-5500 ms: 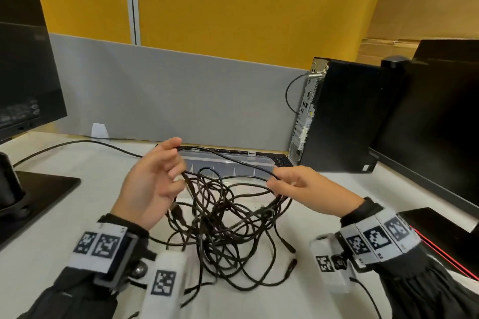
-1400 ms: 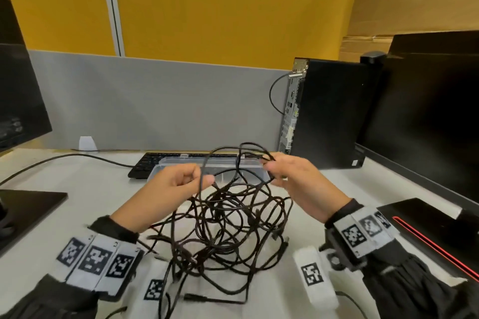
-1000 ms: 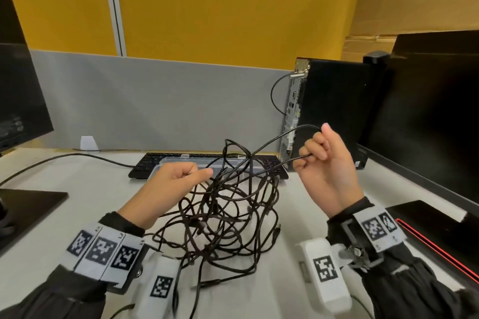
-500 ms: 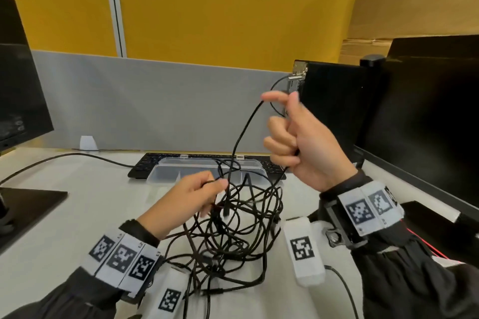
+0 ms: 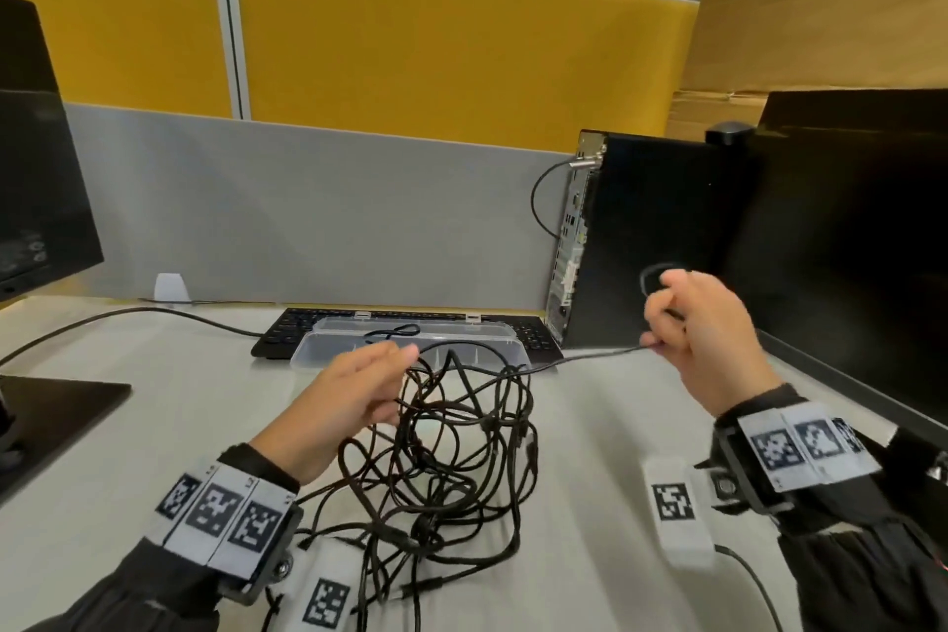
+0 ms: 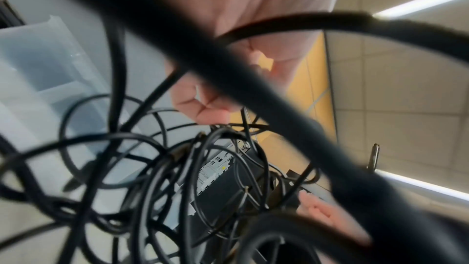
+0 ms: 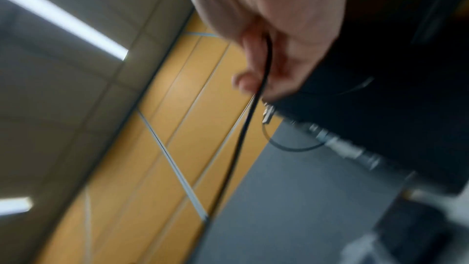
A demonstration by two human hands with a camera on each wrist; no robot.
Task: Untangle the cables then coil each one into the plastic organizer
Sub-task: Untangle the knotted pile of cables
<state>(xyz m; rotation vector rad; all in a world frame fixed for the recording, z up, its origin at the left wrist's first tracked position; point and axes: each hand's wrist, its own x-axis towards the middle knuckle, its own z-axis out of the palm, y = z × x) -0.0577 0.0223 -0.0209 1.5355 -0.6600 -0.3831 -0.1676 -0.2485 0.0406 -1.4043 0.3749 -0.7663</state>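
A tangle of black cables (image 5: 441, 457) stands in a loose heap on the white desk (image 5: 590, 503). My left hand (image 5: 359, 390) pinches strands at the top of the tangle and lifts them. My right hand (image 5: 703, 323) is off to the right, curled round one black cable (image 5: 579, 358) that runs taut from the tangle, with a small loop above the fingers. In the right wrist view that cable (image 7: 253, 103) passes between the curled fingers. The clear plastic organizer (image 5: 410, 344) lies open behind the tangle, with one small black cable coil (image 5: 392, 333) in it.
A black keyboard (image 5: 533, 334) lies behind the organizer. A black computer tower (image 5: 651, 241) and a monitor (image 5: 846, 246) stand at the right. Another monitor and its base (image 5: 56, 400) stand at the left, with a cable running across the desk.
My right hand came down from head height and swung out to the right, drawing one cable sideways out of the tangle. My left hand keeps its hold at the top of the tangle.
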